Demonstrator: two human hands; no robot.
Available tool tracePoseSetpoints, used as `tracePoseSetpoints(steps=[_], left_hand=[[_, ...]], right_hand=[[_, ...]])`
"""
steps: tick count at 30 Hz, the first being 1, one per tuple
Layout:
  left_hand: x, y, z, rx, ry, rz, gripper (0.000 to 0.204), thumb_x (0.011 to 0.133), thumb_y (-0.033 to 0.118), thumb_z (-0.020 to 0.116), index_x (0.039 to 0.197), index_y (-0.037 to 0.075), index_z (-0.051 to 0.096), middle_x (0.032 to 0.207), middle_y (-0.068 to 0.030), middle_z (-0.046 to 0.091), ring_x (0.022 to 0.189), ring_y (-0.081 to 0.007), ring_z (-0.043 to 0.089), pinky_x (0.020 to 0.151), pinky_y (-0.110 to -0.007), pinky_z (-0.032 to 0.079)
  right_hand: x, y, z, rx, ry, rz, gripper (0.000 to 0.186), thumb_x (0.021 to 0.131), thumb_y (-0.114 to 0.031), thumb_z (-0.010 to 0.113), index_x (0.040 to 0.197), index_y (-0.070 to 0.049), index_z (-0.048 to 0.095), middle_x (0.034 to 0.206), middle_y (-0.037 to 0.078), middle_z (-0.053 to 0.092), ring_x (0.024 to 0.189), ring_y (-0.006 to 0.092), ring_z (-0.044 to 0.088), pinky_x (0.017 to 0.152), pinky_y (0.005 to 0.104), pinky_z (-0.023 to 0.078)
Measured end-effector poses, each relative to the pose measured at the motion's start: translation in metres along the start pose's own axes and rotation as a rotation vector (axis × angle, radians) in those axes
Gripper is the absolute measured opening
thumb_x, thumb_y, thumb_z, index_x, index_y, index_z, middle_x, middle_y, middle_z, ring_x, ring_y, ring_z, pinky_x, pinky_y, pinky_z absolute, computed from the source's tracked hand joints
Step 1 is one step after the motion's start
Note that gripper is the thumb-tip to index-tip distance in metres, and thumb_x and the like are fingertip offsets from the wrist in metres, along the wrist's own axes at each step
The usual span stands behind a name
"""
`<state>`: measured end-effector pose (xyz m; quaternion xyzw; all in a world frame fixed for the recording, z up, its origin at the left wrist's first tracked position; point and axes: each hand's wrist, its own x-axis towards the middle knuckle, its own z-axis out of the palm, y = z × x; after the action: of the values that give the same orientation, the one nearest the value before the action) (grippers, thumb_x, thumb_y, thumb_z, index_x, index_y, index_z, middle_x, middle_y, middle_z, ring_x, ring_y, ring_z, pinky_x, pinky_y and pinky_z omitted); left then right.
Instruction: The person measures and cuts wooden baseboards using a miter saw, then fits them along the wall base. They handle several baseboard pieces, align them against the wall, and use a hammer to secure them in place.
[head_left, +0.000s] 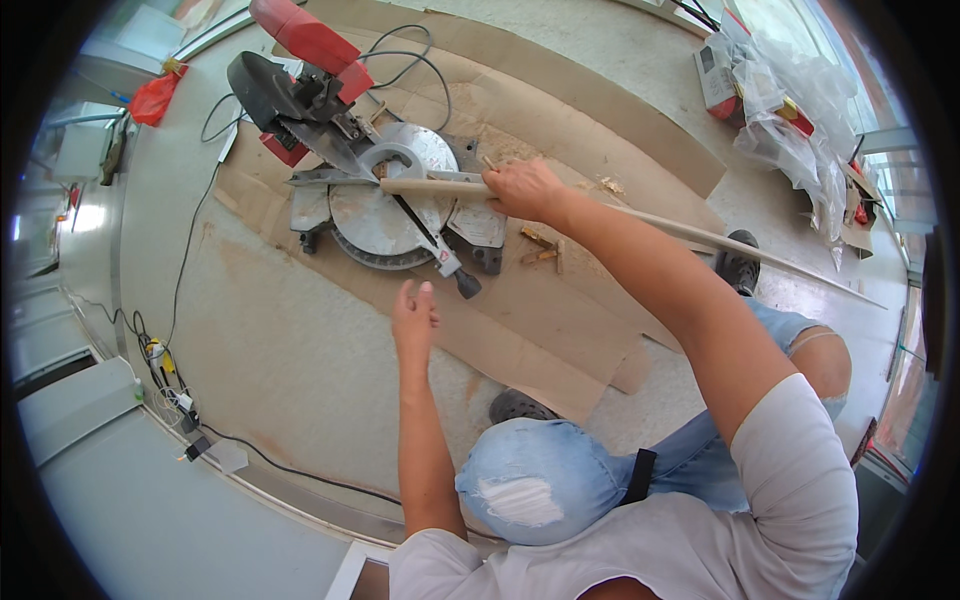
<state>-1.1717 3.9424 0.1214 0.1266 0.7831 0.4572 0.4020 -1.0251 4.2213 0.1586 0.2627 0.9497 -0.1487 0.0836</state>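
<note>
A mitre saw [378, 222] with a round metal table sits on the floor in front of me. Its red and black head [300, 85] is tilted up at the far left. Across the saw table lies a long, thin wooden strip [435, 188], its near-left end by the blade slot and its other end running far off to the right. My right hand [525, 188] is closed around the strip at the right side of the saw. My left hand [413, 318] holds nothing, fingers loosely apart, just short of the saw's black front knob [467, 284].
Cardboard sheets [520, 340] lie under the saw, with small wood offcuts [540, 252] and sawdust. Black cables [190, 235] run along the left floor. Clear plastic bags and a box [715, 80] stand at the far right. A red bag [155, 98] hangs at the far left.
</note>
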Motion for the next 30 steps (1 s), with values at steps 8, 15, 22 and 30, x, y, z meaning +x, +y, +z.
tracePoseSetpoints(steps=[8,15,22,30], left_hand=[[0.011,0.253,-0.128,0.033,0.377,0.734,0.034,0.104,0.029,0.060,0.123,0.001,0.066,0.082,-0.0006,0.059,0.071,-0.0083,0.055,0.067,-0.026,0.048],[0.101,0.470,-0.089,0.465,0.293,0.930,0.052,0.095,0.050,0.065,0.113,0.001,0.069,0.095,-0.0033,0.068,0.080,-0.0115,0.063,0.076,-0.027,0.052],[0.189,0.467,-0.039,0.352,0.050,0.410,0.037,0.093,0.037,0.064,0.115,0.007,0.065,0.103,-0.0072,0.071,0.087,-0.0188,0.067,0.080,-0.032,0.055],[0.175,0.433,-0.023,-0.025,-0.139,0.396,0.037,0.091,0.014,0.067,0.118,-0.006,0.052,0.108,-0.0225,0.067,0.088,-0.0324,0.073,0.083,-0.042,0.063]], right_hand=[[0.003,0.006,0.017,0.049,0.201,-0.092,0.025,0.086,-0.027,0.070,0.101,-0.008,0.066,0.102,0.010,0.069,0.102,0.0290,0.067,0.083,0.0420,0.056],[0.009,-0.002,0.011,0.071,0.185,-0.077,0.025,0.085,-0.030,0.072,0.099,-0.009,0.068,0.102,0.009,0.070,0.101,0.0295,0.067,0.083,0.0433,0.056],[0.003,-0.003,0.014,0.107,0.180,-0.037,0.027,0.085,-0.032,0.073,0.098,-0.008,0.069,0.101,0.010,0.071,0.099,0.0310,0.068,0.081,0.0446,0.057],[0.012,0.002,0.022,0.078,0.213,-0.028,0.027,0.083,-0.033,0.074,0.090,-0.007,0.071,0.093,0.010,0.073,0.090,0.0322,0.071,0.074,0.0457,0.058]])
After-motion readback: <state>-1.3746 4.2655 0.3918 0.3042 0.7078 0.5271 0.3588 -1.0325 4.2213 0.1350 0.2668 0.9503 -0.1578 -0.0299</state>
